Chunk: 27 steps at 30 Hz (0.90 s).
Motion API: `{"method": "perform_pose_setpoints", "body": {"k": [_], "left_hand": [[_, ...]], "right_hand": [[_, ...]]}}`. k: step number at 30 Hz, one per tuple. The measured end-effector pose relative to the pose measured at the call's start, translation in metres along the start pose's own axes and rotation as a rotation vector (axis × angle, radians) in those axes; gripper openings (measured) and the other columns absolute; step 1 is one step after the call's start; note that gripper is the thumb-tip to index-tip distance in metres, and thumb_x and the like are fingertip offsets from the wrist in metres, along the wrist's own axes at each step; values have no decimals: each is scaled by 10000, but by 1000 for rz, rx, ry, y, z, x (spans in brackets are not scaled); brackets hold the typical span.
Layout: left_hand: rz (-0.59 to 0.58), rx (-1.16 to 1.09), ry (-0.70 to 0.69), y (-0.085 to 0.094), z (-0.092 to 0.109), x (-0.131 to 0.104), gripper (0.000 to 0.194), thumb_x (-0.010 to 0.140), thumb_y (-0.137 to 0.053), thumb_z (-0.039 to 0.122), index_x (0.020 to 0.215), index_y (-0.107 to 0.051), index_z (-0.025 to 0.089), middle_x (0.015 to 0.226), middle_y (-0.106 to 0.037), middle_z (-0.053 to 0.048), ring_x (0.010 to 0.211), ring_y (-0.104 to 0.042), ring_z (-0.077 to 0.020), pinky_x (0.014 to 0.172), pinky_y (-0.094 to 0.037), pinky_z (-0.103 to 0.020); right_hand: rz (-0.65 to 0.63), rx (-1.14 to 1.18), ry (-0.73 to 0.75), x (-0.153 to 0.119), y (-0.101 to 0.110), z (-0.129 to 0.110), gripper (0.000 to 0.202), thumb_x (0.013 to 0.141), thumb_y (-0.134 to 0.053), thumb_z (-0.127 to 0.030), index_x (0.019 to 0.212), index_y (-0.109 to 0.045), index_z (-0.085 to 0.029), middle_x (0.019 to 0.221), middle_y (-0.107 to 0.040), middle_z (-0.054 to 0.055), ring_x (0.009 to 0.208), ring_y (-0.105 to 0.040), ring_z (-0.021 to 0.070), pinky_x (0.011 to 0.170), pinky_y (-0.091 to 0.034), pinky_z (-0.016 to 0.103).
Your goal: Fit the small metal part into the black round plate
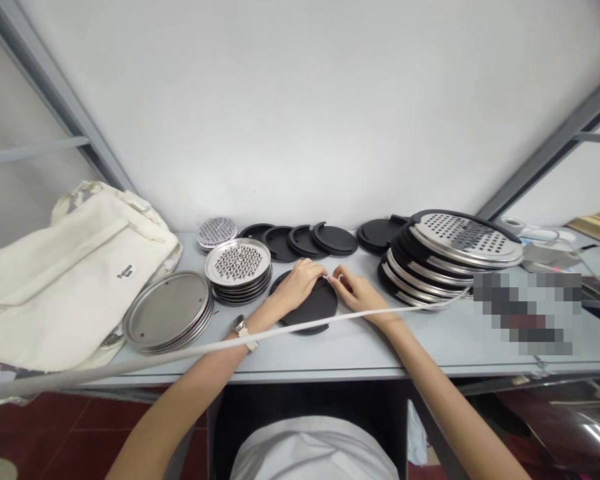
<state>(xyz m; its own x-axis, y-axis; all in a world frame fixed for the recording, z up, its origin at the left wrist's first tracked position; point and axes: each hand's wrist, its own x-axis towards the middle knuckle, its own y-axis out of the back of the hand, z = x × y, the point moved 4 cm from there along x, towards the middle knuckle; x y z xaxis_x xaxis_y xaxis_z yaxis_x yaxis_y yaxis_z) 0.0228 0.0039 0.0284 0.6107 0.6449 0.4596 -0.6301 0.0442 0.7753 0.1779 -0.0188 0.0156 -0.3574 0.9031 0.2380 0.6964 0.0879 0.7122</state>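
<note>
A round black plate (307,310) lies on the table in front of me, partly covered by my hands. My left hand (300,283) is over its upper left part, fingers bent and pinched together. At the plate's upper right edge is my right hand (355,290), thumb and index finger closed in a pinch. Between the fingertips of both hands shows a small white piece (326,277), too small to name. Left of the plate stands a stack of metal grater discs (237,261). Plain metal discs (167,310) are piled farther left.
Several black plates (335,239) lie along the wall. A tall stack of black-rimmed perforated metal discs (460,240) stands at right. A cream bag (80,280) sits at left. A white cord (280,331) crosses in front of my forearms. Grey frame posts (555,140) flank the table.
</note>
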Motion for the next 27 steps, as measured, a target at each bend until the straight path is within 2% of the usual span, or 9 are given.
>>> {"method": "perform_pose_setpoints", "body": {"k": [3,9,16,21,23,25,27], "left_hand": [[0,17,5,-1,-1,0,265,955,-361,150,952,-625,171,917,-628,-53,910,-539,-181,882,-414,-335],[-4,60,8,-1,1,0,259,955,-368,154,933,-626,162,906,-636,-50,894,-535,-179,869,-388,-324],[-26,47,-17,-1,3,1,255,950,-371,140,924,-623,166,911,-649,-44,913,-541,-183,875,-383,-337],[-41,80,-26,-3,4,1,221,930,-385,122,965,-597,171,954,-641,-48,952,-548,-189,909,-396,-352],[-9,109,-22,-1,8,1,224,920,-384,114,1035,-567,172,1033,-620,-60,1011,-539,-195,935,-396,-361],[73,135,-7,5,12,1,259,913,-374,108,1117,-521,169,1139,-571,-81,1089,-511,-202,961,-394,-361],[127,153,1,11,18,0,263,908,-357,108,1117,-505,168,1130,-544,-88,1076,-518,-193,951,-411,-338]], "right_hand": [[-42,10,1,0,-1,-2,219,936,-383,-437,923,-439,-226,556,-405,-67,489,-406,130,514,-325,244],[-56,-32,18,0,-2,-4,143,933,-367,-346,889,-427,-223,600,-440,-52,515,-428,129,544,-340,248],[-47,-89,39,1,-3,-4,175,935,-349,-323,812,-418,-220,593,-413,-50,522,-401,124,539,-322,247],[-70,-134,48,1,-5,-4,195,944,-320,-308,875,-471,-206,635,-499,-18,557,-476,145,576,-353,260],[-74,-142,56,1,-6,-3,197,945,-322,-303,917,-488,-201,660,-533,-4,571,-500,151,588,-361,264],[-75,-149,58,1,-6,-2,192,944,-330,-303,922,-490,-201,650,-531,-8,553,-492,147,582,-354,262],[-74,-162,55,1,-6,-1,188,944,-333,-303,888,-483,-205,623,-506,-19,529,-467,140,568,-339,258]]}}
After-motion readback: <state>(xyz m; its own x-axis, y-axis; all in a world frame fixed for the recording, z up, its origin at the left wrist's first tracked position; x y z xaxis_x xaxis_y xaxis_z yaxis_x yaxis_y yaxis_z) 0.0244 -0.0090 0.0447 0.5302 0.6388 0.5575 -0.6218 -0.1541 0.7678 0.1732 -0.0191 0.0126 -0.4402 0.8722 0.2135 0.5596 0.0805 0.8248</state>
